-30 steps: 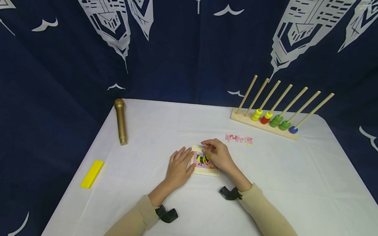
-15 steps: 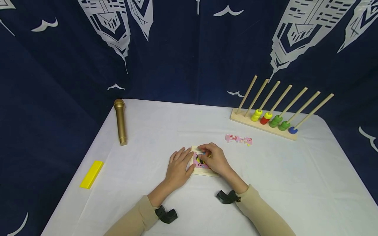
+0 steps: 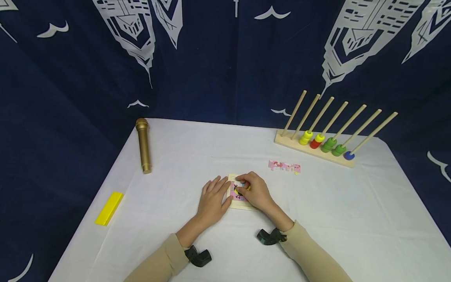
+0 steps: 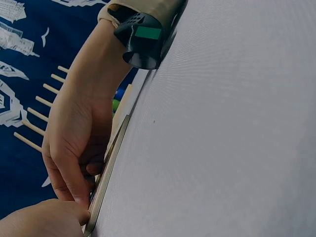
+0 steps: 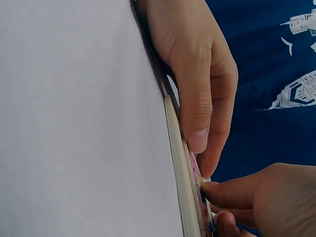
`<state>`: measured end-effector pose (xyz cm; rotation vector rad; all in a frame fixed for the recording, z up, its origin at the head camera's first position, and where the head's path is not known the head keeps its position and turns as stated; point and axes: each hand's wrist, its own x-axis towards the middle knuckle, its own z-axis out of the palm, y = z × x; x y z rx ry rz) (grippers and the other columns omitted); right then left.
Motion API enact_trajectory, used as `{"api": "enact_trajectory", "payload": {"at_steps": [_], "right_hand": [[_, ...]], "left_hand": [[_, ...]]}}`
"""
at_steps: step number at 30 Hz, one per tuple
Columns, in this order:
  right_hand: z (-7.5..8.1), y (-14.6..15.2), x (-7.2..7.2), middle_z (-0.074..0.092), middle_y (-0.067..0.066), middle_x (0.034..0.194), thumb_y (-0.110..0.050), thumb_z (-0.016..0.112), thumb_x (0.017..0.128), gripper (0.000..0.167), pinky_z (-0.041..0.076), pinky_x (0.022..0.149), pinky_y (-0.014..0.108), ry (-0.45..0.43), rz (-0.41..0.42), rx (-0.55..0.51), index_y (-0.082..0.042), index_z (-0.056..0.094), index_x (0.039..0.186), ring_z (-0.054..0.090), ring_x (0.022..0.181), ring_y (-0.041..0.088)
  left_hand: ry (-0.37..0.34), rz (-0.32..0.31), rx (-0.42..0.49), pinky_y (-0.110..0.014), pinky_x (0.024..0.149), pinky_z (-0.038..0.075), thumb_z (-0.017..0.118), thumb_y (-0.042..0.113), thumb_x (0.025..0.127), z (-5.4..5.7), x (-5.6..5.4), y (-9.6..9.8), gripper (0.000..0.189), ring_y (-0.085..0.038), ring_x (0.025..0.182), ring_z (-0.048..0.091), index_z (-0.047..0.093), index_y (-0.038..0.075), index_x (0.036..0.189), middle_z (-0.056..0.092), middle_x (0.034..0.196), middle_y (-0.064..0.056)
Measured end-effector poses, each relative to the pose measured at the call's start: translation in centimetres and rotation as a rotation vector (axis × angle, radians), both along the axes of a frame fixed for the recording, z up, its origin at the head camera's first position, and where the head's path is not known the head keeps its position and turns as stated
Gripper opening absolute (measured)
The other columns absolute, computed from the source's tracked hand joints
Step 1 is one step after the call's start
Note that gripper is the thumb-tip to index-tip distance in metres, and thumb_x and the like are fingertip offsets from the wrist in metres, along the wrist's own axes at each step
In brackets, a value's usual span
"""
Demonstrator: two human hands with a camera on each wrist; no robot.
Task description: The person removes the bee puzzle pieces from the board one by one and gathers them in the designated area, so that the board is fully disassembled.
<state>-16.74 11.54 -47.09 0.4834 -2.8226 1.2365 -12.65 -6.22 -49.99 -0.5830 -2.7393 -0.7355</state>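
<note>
Cream-framed puzzle (image 3: 241,205), fingers (image 3: 219,186) touching it, white table (image 3: 197,156)

My left forearm (image 3: 192,232) and right forearm (image 3: 282,217) rise from the bottom of the head view and lean in toward each other, bare only near the wrists, where the sleeves (image 3: 311,250) end. I have the left hand (image 3: 212,198) palm down, fingers straight and slightly spread, pointing forward and a bit right, its thumb out to the side. My right hand (image 3: 258,191) slants forward and left, back upward, fingers bent, thumb reaching in just beside the left fingers. I cannot tell whether its fingertips pinch or merely press.
</note>
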Motion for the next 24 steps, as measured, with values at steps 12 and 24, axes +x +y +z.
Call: {"api": "enact_trajectory", "payload": {"at_steps": [12, 24], "right_hand": [[-0.06, -0.04, 0.09, 0.057, 0.004, 0.08, -0.008, 0.079, 0.078, 0.022, 0.039, 0.062, 0.023, 0.04, -0.009, 0.024, -0.003, 0.074, 0.1, 0.049, 0.067, 0.01], [-0.02, -0.1, 0.11, 0.056, 0.004, 0.082, -0.007, 0.078, 0.079, 0.019, 0.037, 0.063, 0.025, 0.033, -0.01, 0.032, -0.007, 0.07, 0.095, 0.047, 0.068, 0.01]], "left_hand": [[-0.01, -0.003, 0.009, -0.056, 0.113, 0.028, 0.062, 0.027, 0.094, 0.1, 0.03, 0.02, 0.046, -0.033, 0.139, 0.041, 0.058, 0.004, 0.133, 0.052, 0.144, -0.012], [-0.009, 0.001, 0.012, -0.056, 0.112, 0.028, 0.062, 0.027, 0.094, 0.12, 0.05, 0.05, 0.045, -0.033, 0.139, 0.041, 0.059, 0.004, 0.133, 0.053, 0.144, -0.012]]}}
